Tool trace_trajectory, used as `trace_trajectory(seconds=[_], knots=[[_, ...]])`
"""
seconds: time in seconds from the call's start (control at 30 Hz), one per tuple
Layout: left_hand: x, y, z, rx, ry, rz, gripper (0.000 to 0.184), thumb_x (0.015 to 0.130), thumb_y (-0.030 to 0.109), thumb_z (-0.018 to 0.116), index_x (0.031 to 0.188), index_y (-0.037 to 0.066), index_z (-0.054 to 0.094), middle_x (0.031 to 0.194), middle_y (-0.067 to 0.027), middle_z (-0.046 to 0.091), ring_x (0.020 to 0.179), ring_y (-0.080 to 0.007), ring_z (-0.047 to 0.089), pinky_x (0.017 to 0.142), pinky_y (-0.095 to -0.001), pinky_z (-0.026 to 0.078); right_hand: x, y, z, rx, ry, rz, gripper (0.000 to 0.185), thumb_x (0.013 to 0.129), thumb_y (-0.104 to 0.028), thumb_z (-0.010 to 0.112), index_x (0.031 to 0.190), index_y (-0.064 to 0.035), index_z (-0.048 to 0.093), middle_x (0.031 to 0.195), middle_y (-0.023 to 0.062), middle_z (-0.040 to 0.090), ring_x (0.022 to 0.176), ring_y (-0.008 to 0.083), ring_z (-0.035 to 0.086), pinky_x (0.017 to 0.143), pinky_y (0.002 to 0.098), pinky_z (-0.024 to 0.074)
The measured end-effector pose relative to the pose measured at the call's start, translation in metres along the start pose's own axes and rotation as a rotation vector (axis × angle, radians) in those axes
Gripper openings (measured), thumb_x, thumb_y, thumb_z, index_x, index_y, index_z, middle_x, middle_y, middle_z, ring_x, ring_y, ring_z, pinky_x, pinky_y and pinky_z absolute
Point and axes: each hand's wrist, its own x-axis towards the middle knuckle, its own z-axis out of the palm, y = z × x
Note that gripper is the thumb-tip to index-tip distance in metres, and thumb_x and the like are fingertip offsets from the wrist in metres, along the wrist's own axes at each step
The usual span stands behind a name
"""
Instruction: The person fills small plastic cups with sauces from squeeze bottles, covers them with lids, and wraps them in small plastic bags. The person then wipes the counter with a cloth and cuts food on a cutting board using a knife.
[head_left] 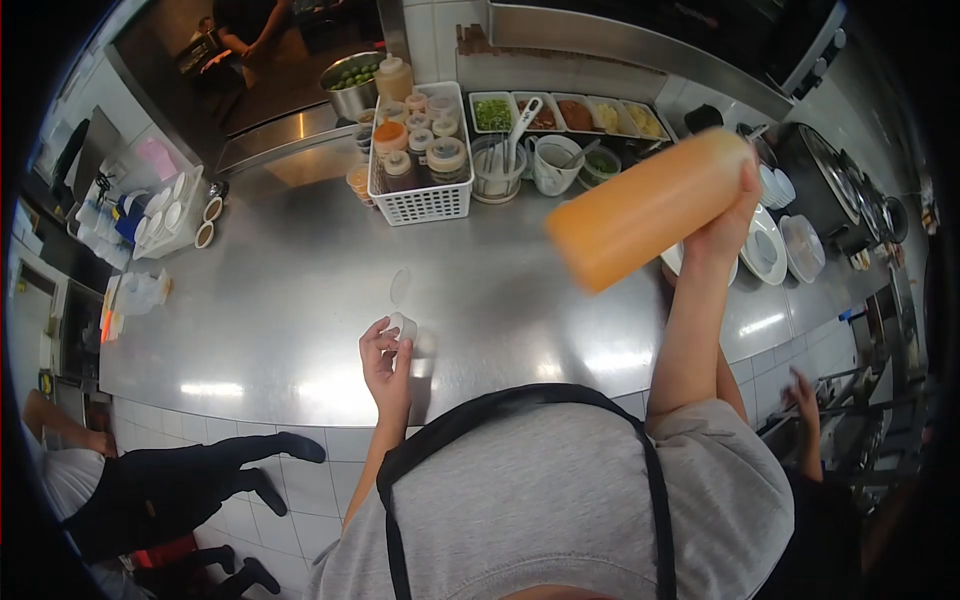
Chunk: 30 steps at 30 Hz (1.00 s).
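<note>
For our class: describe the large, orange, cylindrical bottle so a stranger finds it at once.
Find the long, shiny steel counter. Above its right side, the person's right hand holds a large, orange, cylindrical bottle by its paler end. Unlike the containers standing in the white plastic basket, it is up in the air, slanted.

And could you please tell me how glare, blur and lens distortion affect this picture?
Head view: wide-angle distortion bows the metal counter, and the corners go black; head view: white glare patches lie along its near side; head view: the orange bottle in the right hand is blurred, while the white basket looks sharper.
</note>
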Motion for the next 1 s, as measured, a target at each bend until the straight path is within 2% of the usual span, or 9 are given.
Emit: trace_trajectory(seconds=[0.07,0.17,0.3,0.43,0.53,0.6,0.8,0.93,1.0], knots=[[-0.001,0.001,0.007,-0.022,-0.024,-0.002,0.015,0.082,0.007,0.063,0.084,0.005,0.048,0.121,-0.0127,0.043,0.105,-0.0225,0.050,0.083,-0.0334,0.047,0.013,0.007,-0.060,0.210,0.125,0.230,0.035,0.088,-0.027,0.047,0.117,-0.0082,0.046,0.104,0.0079,0.058,0.095,0.0229,0.059,0.082,0.0394,0.0497],[0.001,0.004,0.021,-0.039,-0.068,0.000,0.015,0.082,0.007,0.063,0.084,0.005,0.049,0.122,-0.0127,0.043,0.105,-0.0228,0.050,0.082,-0.0317,0.047,0.006,0.033,-0.087,0.264,0.346,0.354,0.035,0.090,-0.035,0.044,0.108,-0.0058,0.053,0.105,0.0108,0.059,0.098,0.0263,0.058,0.084,0.0362,0.0489],[0.005,0.006,0.042,-0.063,-0.116,0.003,0.016,0.082,0.007,0.064,0.084,0.005,0.049,0.122,-0.0128,0.043,0.106,-0.0237,0.050,0.080,-0.0303,0.046,-0.015,0.063,-0.104,0.071,0.285,0.283,0.034,0.089,-0.028,0.052,0.115,-0.0066,0.049,0.108,0.0106,0.055,0.098,0.0241,0.057,0.085,0.0353,0.0482],[0.007,0.004,0.057,-0.014,-0.137,0.012,0.017,0.080,0.005,0.065,0.083,0.005,0.049,0.122,-0.0127,0.042,0.108,-0.0251,0.049,0.083,-0.0319,0.046,-0.037,0.072,-0.065,-0.832,-0.223,-0.307,0.061,0.072,-0.007,0.072,0.123,-0.0085,0.038,0.113,0.0090,0.045,0.104,0.0170,0.049,0.087,0.0313,0.0433],[0.011,0.001,0.061,0.058,-0.142,0.064,0.016,0.081,0.003,0.064,0.086,0.006,0.049,0.123,-0.0113,0.041,0.112,-0.0240,0.048,0.089,-0.0341,0.043,-0.045,0.093,-0.055,-0.726,-0.390,-0.227,0.064,0.069,-0.013,0.075,0.122,-0.0089,0.040,0.112,0.0103,0.047,0.105,0.0214,0.049,0.088,0.0332,0.0422],[0.012,-0.001,0.062,0.069,-0.130,0.076,0.023,0.076,0.002,0.068,0.089,0.006,0.049,0.121,-0.0120,0.041,0.112,-0.0270,0.048,0.090,-0.0357,0.045,-0.047,0.101,-0.051,-0.917,-0.555,-0.369,0.064,0.068,-0.015,0.076,0.121,-0.0088,0.040,0.113,0.0121,0.048,0.105,0.0261,0.049,0.088,0.0353,0.0424],[0.012,-0.004,0.062,0.141,-0.108,0.027,0.032,0.073,0.004,0.071,0.096,0.007,0.049,0.120,-0.0112,0.041,0.110,-0.0245,0.047,0.088,-0.0361,0.044,-0.048,0.107,-0.048,-0.960,-0.640,-0.516,0.070,0.064,-0.017,0.079,0.122,-0.0087,0.039,0.115,0.0123,0.048,0.105,0.0281,0.048,0.087,0.0366,0.0430],[0.023,-0.002,0.071,0.213,-0.090,0.048,0.036,0.072,0.005,0.072,0.099,0.007,0.049,0.120,-0.0102,0.041,0.108,-0.0230,0.047,0.088,-0.0366,0.042,-0.057,0.124,-0.059,-0.810,-0.499,-0.398,0.077,0.061,-0.019,0.081,0.124,-0.0078,0.037,0.117,0.0118,0.047,0.108,0.0269,0.048,0.090,0.0370,0.0424],[0.037,0.000,0.080,0.236,-0.103,0.152,0.042,0.073,0.007,0.072,0.107,0.006,0.047,0.120,-0.0100,0.043,0.109,-0.0218,0.048,0.088,-0.0351,0.043,-0.071,0.129,-0.061,-0.624,-0.427,-0.061,0.084,0.060,-0.020,0.083,0.127,-0.0072,0.034,0.122,0.0120,0.046,0.112,0.0254,0.048,0.092,0.0379,0.0411]])
